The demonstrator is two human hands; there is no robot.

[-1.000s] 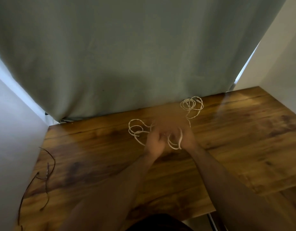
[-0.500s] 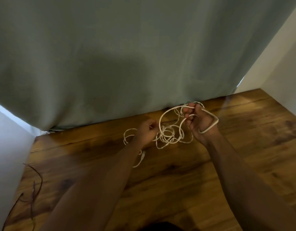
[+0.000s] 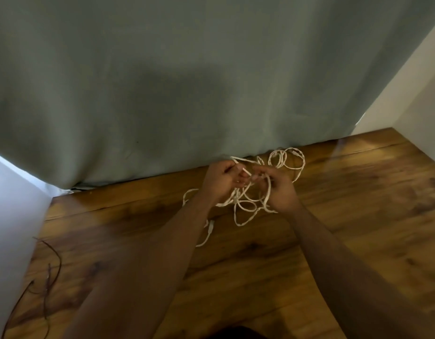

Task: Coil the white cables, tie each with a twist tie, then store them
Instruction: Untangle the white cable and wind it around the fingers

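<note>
Gripping tangled white cable, left hand and right hand curled round strands, second coil beside grey curtain, dark cord far left on wooden table

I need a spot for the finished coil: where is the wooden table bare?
Bare wood lies right of the right hand, toward the white wall, and near the front edge between the forearms. Crowded: the tangled white cables by the grey-green curtain, and thin dark wires at left.
</note>
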